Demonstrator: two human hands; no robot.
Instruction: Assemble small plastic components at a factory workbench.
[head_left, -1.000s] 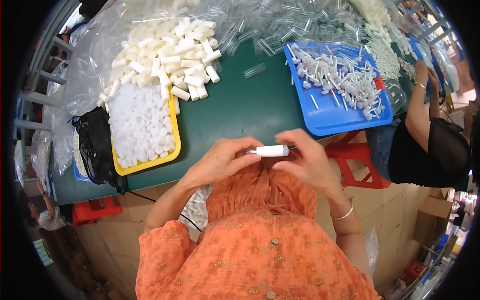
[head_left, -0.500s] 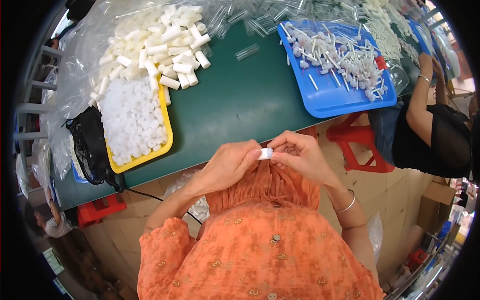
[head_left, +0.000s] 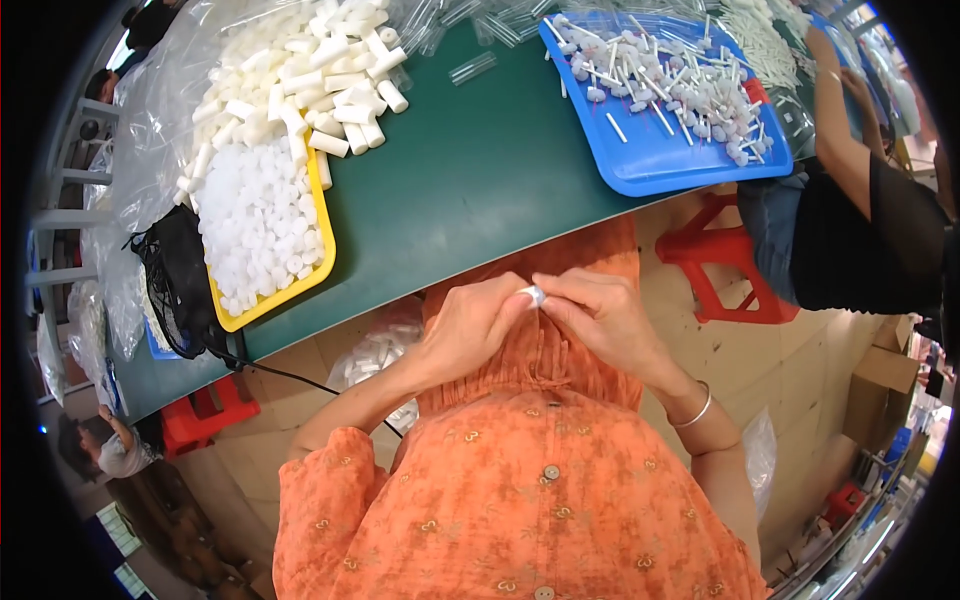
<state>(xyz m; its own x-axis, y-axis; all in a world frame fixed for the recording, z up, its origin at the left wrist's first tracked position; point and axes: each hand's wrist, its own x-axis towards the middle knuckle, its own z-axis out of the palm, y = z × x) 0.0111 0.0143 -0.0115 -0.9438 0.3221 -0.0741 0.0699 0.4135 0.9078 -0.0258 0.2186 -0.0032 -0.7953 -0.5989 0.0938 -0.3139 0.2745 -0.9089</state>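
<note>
My left hand (head_left: 472,322) and my right hand (head_left: 600,312) meet over my lap, just off the table's front edge. Between their fingertips is a small white cylindrical piece (head_left: 537,296), pinched at its left end by my left hand and at its right end by my right. Fingers cover most of it, so its full shape is hidden. To the left, a yellow tray (head_left: 327,245) holds a heap of small white plastic caps (head_left: 255,220). Behind them are piled cream foam-like cylinders (head_left: 320,85).
A blue tray (head_left: 640,178) at the right holds stick-like white parts. Clear tubes (head_left: 473,68) lie on the green table (head_left: 440,170). A black pouch (head_left: 170,270) with a cord sits left. A co-worker (head_left: 835,240) is beside a red stool (head_left: 725,265); a bag (head_left: 385,355) lies below the table.
My fingertips have drawn closer together around the white piece, which shows less now. The table and trays sit slightly higher and farther left in view. The co-worker's arm has shifted.
</note>
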